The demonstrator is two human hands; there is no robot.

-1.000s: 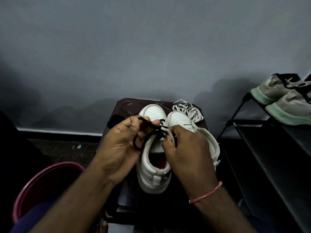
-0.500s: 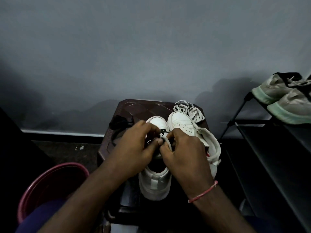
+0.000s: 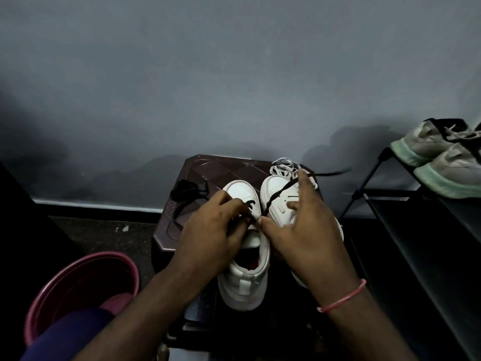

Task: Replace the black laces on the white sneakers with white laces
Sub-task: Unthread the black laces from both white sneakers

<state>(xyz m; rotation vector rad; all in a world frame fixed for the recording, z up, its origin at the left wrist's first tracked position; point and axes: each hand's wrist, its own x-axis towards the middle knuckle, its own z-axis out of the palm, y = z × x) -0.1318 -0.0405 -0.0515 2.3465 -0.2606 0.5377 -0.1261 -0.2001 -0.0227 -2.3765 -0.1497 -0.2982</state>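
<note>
The left hand (image 3: 216,230) curls over the eyelets of the near white sneaker (image 3: 244,285), apparently pinching the black lace (image 3: 279,194) there, though the dim view hides the contact. From there the lace slants up and rightward across the extended forefinger of the spread right hand (image 3: 304,230). That hand looks better placed to pull it free.

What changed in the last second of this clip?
The right hand swung out to the right, drawing a length of black lace out over the white sneakers. The left hand stayed pinching it at the eyelets. Sneakers, white laces and stool kept their places.
</note>
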